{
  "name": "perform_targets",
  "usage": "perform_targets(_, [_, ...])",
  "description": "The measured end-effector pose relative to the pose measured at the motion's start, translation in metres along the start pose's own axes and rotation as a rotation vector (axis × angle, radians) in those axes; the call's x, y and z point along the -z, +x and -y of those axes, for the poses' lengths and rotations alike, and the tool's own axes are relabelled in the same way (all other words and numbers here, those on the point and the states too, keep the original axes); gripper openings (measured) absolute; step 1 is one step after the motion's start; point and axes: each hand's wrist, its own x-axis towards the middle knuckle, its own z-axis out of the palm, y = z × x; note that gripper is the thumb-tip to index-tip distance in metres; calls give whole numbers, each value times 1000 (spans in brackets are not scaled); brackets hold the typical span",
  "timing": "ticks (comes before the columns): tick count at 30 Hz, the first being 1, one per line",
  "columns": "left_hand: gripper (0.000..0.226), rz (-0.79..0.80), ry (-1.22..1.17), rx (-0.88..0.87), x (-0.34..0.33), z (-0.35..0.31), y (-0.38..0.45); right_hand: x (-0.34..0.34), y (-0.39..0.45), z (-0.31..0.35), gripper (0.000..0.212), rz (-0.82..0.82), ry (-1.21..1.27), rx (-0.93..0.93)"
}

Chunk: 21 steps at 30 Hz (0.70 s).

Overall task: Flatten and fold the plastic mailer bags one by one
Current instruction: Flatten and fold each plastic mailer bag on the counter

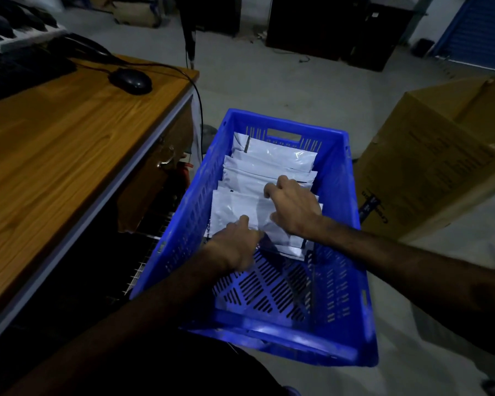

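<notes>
Mailers (269, 164) fill the crate's (352, 224) far half (near half bare); both hands (269, 221) pinch one.

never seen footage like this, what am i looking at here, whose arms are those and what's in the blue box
There is no machine here. A person wears a camera on their head, so the single picture looks down along their own two bare arms.

The blue crate stands on the floor beside a wooden desk, which carries a black computer mouse. A cardboard box sits to the right.

In the crate's far half lies a row of white plastic mailer bags, overlapping one another. Both hands are on the nearest bags: the left hand at the front edge, the right hand on top with curled fingers. Whether either truly grips a bag is too blurred to tell.
</notes>
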Motion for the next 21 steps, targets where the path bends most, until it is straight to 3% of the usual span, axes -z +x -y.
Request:
perform_targets(6, [52, 29, 37, 19, -8, 19, 1, -4, -60, 23, 112, 209, -374, 78])
perform_targets(13, [51, 4, 73, 12, -7, 23, 1, -28, -77, 34, 72, 483, -324, 210])
perform_targets(18, [74, 18, 293, 50, -4, 16, -4, -30, -61, 20, 65, 627, -393, 195])
perform_targets(21, [85, 55, 302, 117, -8, 17, -4, -30, -58, 15, 67, 671, -447, 189])
